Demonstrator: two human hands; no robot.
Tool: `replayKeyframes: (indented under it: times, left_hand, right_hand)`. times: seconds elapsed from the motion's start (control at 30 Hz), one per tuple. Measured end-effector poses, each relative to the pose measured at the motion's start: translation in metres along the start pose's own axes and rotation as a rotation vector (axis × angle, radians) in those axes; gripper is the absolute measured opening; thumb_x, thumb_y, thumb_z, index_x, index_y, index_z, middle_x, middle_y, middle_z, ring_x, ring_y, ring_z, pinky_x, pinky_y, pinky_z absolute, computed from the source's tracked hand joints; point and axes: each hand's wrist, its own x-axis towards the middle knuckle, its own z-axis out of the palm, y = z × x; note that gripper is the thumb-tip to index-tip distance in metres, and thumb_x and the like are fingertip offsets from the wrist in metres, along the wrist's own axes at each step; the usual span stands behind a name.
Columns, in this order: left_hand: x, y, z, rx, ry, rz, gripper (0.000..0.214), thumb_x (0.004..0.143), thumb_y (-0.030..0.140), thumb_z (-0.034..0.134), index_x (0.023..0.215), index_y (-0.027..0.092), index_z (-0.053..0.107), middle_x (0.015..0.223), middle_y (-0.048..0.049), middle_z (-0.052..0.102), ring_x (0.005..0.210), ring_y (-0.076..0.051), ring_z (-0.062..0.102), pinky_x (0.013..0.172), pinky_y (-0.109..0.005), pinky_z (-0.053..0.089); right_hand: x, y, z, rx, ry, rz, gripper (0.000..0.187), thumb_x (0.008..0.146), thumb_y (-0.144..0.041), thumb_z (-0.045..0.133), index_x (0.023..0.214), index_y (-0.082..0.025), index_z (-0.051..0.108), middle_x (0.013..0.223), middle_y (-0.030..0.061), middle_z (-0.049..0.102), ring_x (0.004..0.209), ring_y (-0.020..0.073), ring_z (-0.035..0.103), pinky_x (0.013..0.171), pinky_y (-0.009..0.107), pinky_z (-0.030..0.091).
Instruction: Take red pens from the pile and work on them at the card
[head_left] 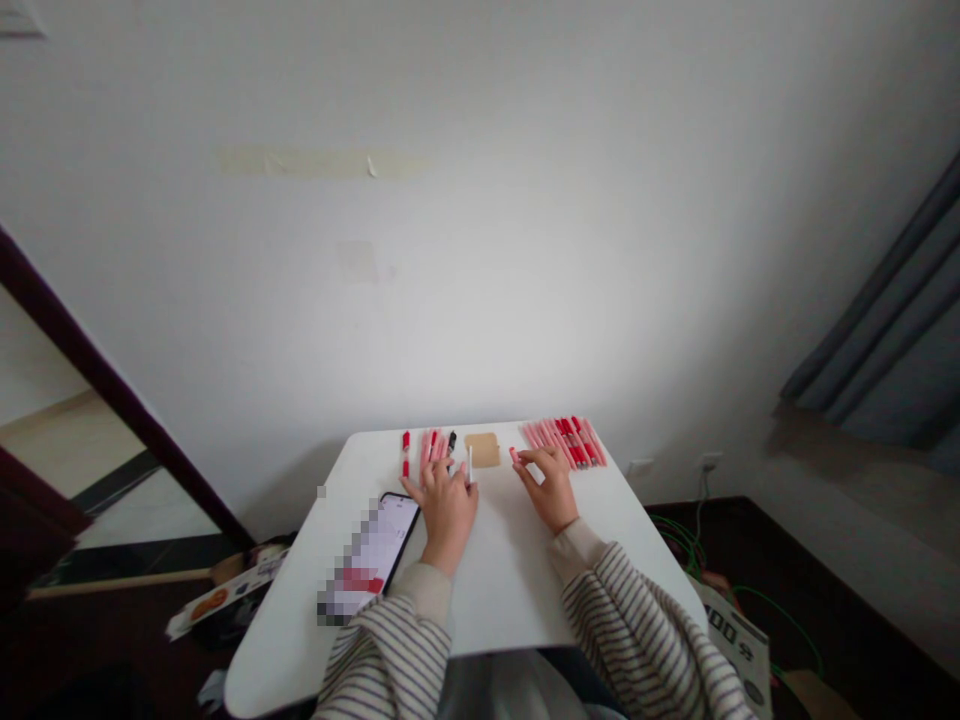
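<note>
My left hand [448, 508] is over the left side of the white table [517, 590], thumb and index finger at a thin white tube [470, 464], its other fingers spread near several pink and red pens [431, 443]. The tube's lower end is at the fingers and partly hidden. My right hand [553, 490] pinches a small pink pen part [514, 455] between thumb and index finger, just above the table. A tan square pad [482, 449] lies between the hands. Past my right hand, several pink and red pens [566, 442] lie side by side.
A phone [375, 555] with its screen lit lies left of my left hand. Two short red pieces [406, 440] and a black-topped pen [452, 439] are near the back edge. Behind the table stands a wall [510, 250]. Green cables [686, 540] lie on the floor at right.
</note>
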Motion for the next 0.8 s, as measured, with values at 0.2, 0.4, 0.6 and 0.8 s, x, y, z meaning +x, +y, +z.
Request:
replayKeyframes:
  times: [0.2,0.4,0.6,0.8]
  left_hand:
    - [0.001,0.001,0.002,-0.016,0.014,-0.006,0.019,0.079,0.023,0.058,0.089,0.025,0.074,0.123,-0.008,0.062,0.124,-0.031,0.045,0.111,-0.07,0.008]
    - [0.003,-0.003,0.001,-0.058,0.043,-0.021,0.021,0.085,0.025,0.053,0.094,0.025,0.073,0.128,-0.0082,0.06,0.122,-0.031,0.046,0.11,-0.07,0.014]
    - [0.005,-0.006,-0.005,-0.092,0.05,-0.05,0.02,0.086,0.027,0.053,0.095,0.026,0.072,0.128,-0.0085,0.059,0.123,-0.032,0.045,0.109,-0.071,0.016]
    - [0.007,-0.008,-0.006,-0.105,0.048,-0.033,0.02,0.087,0.028,0.052,0.093,0.026,0.071,0.127,-0.0092,0.059,0.123,-0.031,0.045,0.11,-0.069,0.016]
  right_hand:
    - [0.0,0.0,0.0,-0.011,-0.012,0.006,0.022,0.09,-0.041,0.058,0.095,-0.024,0.07,0.086,0.0058,0.07,0.09,0.0226,0.055,0.085,0.038,0.041]
    - [0.001,0.007,0.0,-0.092,0.007,-0.009,0.023,0.092,-0.039,0.056,0.097,-0.024,0.071,0.087,0.0064,0.069,0.092,0.0229,0.053,0.084,0.038,0.039]
    - [-0.002,0.016,0.0,-0.259,0.098,0.007,0.02,0.092,-0.035,0.056,0.099,-0.028,0.073,0.09,0.0068,0.066,0.095,0.0252,0.045,0.087,0.041,0.033]
    - [-0.003,0.018,0.0,-0.292,0.111,0.005,0.017,0.09,-0.033,0.059,0.096,-0.029,0.075,0.092,0.0079,0.062,0.096,0.026,0.041,0.086,0.043,0.032]
